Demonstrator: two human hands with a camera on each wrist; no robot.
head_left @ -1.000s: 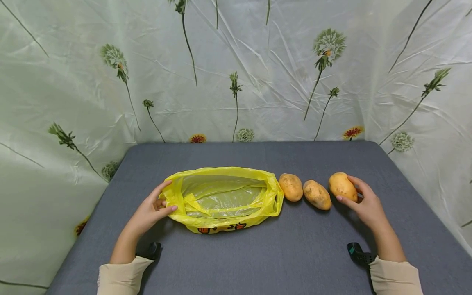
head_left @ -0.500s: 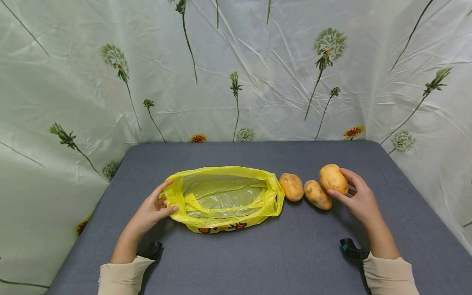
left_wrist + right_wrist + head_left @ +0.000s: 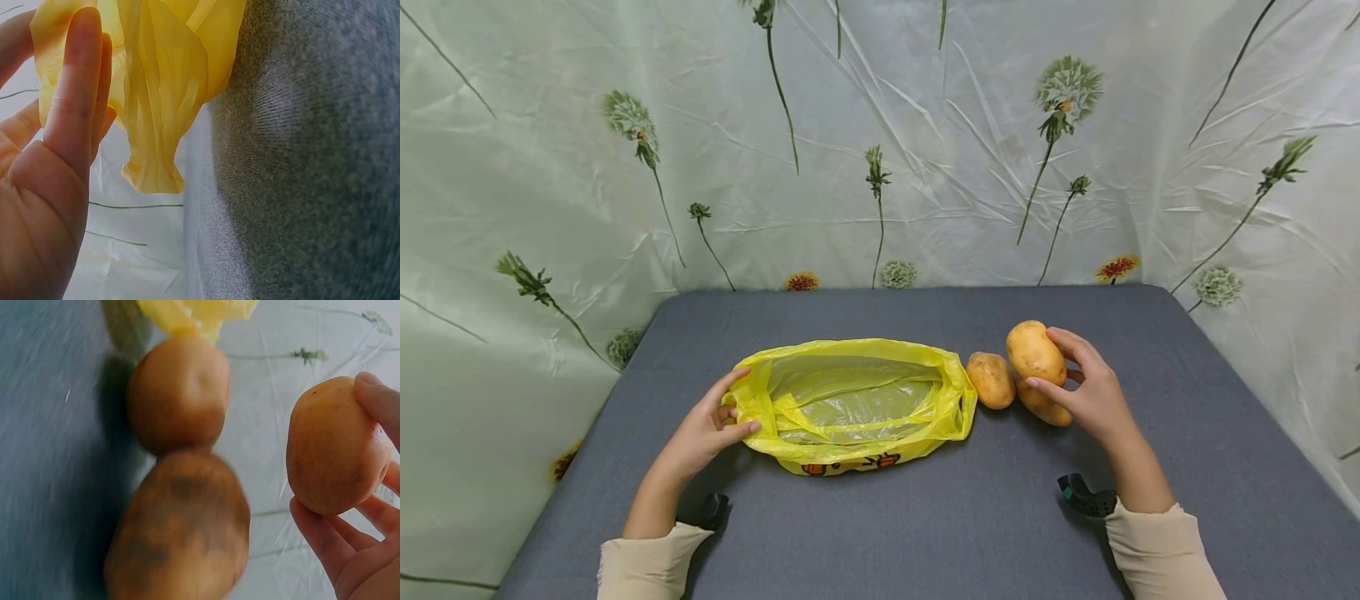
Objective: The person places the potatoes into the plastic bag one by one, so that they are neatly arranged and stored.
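A yellow plastic bag (image 3: 865,452) lies with its mouth wide apart on the table in the head view. At its left end my left hand (image 3: 703,429) holds the rim, with fingers around the yellow film (image 3: 162,94) in the left wrist view. My right hand (image 3: 1093,392) grips a potato (image 3: 1035,352) between thumb and fingers, raised off the table. Under and behind that one lies a dirt-marked potato (image 3: 1047,408), partly hidden in the head view. Another potato (image 3: 991,381) sits between it and the bag's right end. Both resting potatoes show in the right wrist view, below the bag.
A grey cloth-covered table (image 3: 880,533) carries everything. Behind and at the sides hangs a pale curtain (image 3: 955,167) with a dandelion print. Black straps with a camera (image 3: 1086,496) are worn at the wrists.
My right hand has lifted the potato and carried it left, from the right end of the row to above the middle potato. My left hand and the bag stay in place.
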